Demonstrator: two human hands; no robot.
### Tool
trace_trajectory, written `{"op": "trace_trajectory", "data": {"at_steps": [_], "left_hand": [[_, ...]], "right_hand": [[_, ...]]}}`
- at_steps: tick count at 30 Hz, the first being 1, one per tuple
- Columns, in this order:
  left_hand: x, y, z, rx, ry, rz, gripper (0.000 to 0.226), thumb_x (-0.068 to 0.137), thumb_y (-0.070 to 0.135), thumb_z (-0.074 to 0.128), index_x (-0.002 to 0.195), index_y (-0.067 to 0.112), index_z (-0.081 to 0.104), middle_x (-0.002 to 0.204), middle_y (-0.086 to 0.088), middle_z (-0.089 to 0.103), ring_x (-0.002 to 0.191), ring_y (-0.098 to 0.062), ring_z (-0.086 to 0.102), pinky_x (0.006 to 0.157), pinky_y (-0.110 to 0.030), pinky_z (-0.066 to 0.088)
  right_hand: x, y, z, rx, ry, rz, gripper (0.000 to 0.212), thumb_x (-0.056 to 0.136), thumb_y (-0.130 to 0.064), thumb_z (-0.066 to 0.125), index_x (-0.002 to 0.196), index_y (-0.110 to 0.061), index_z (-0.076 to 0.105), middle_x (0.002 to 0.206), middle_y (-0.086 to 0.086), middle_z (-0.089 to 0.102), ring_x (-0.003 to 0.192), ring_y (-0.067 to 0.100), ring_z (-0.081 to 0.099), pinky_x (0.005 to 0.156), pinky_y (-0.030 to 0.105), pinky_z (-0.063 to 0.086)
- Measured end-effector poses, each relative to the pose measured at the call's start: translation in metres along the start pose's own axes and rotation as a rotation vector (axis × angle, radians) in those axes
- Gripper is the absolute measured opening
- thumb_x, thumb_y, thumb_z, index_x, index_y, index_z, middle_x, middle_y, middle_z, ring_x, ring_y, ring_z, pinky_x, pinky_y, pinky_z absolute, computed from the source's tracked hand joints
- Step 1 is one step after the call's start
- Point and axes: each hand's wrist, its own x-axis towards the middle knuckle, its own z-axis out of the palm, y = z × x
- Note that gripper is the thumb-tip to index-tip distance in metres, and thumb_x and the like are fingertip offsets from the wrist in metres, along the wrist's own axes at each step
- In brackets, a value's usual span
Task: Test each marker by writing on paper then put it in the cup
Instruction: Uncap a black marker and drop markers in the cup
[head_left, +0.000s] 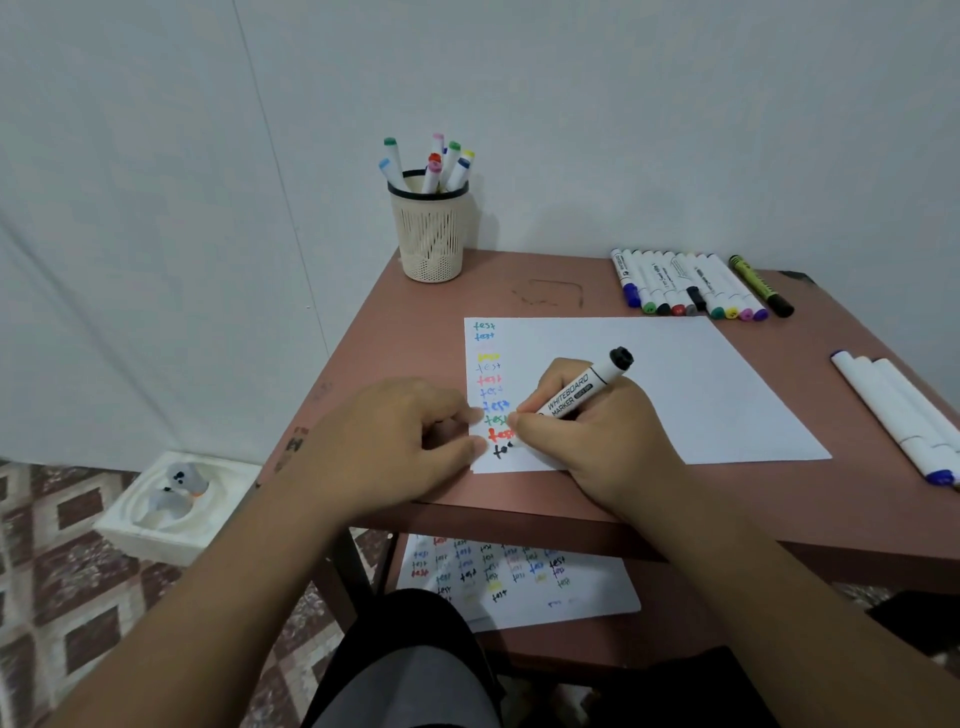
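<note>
Right hand (587, 441) gripping black-capped whiteboard marker (584, 387) labelled "WHITEBOARD MARKER", tip on white paper sheet (675, 384) at column of coloured "test" words, left hand (395, 441) loosely curled, fingertips pressing paper's left edge, beige mesh cup (429, 228) beyond paper.

Reddish-brown surface (415, 332) bearing a white paper sheet (675, 384) at centre. A mesh cup (430, 234) stands at the far-left corner; marker rows (691, 283) lie far right and along the right edge (898, 415).

Bare brown tabletop (519, 291) is left between the beige mesh cup (430, 228) and the row of white markers (685, 283) right of it.
</note>
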Motion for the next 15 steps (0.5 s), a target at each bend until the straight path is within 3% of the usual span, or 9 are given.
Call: {"op": "trace_trajectory", "data": {"at_steps": [10,15], "left_hand": [[0.0,0.0018,-0.0008,0.008,-0.024,-0.024,0.044,0.082,0.065,0.053,0.113,0.038,0.071,0.085,0.02,0.063,0.084,-0.002,0.057,0.076,-0.034,0.052],[-0.0007,0.0047,-0.004,0.014,-0.058,-0.036,0.038,0.088,0.057,0.059,0.122,0.041,0.065,0.089,0.025,0.06,0.088,-0.002,0.058,0.077,-0.03,0.05]], "right_hand": [[0.0001,-0.0003,-0.0008,0.005,-0.019,0.033,0.014,0.081,-0.002,0.075,0.072,-0.008,0.065,0.061,0.0,0.059,0.058,0.005,0.051,0.055,0.018,0.042],[0.0005,0.0016,-0.0006,0.013,0.015,0.02,0.016,0.082,-0.004,0.077,0.073,-0.011,0.066,0.06,-0.003,0.062,0.056,0.002,0.055,0.055,0.016,0.045]]}}
